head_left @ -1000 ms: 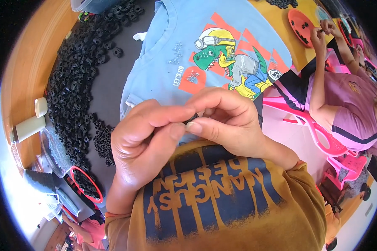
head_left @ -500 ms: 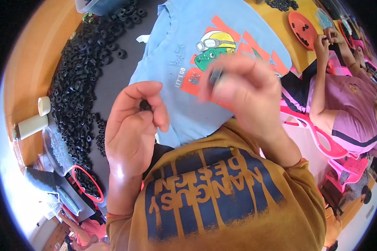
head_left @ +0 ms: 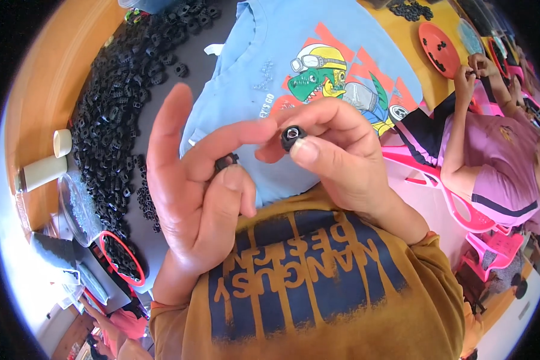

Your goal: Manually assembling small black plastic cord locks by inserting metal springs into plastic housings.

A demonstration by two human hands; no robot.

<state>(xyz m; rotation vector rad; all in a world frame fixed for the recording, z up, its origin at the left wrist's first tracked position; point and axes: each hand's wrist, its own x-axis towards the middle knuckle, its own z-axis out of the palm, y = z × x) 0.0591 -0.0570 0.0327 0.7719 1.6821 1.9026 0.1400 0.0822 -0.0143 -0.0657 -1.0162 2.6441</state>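
My right hand (head_left: 345,153) pinches a small black plastic piece with a pale, shiny ring in its opening (head_left: 293,137) between thumb and fingers. Beside it, my left hand (head_left: 192,186) has thumb and a bent finger closed on another small black plastic piece (head_left: 226,162), partly hidden by the thumb. Its index finger reaches across toward the right hand's fingers, and another finger points up. Both hands are above a light blue T-shirt (head_left: 237,66) with a cartoon dinosaur print, spread on the table.
A large heap of black plastic pieces (head_left: 111,114) covers the dark table on the left. Near it are a white bottle (head_left: 45,174), a clear bowl (head_left: 78,207) and a red-rimmed tray (head_left: 143,273). At right, another person (head_left: 501,156) works by an orange plate (head_left: 429,37).
My right hand has moved left and steadied, so its piece now faces up clearly. My left hand has tilted toward it, with the index finger stretched across.
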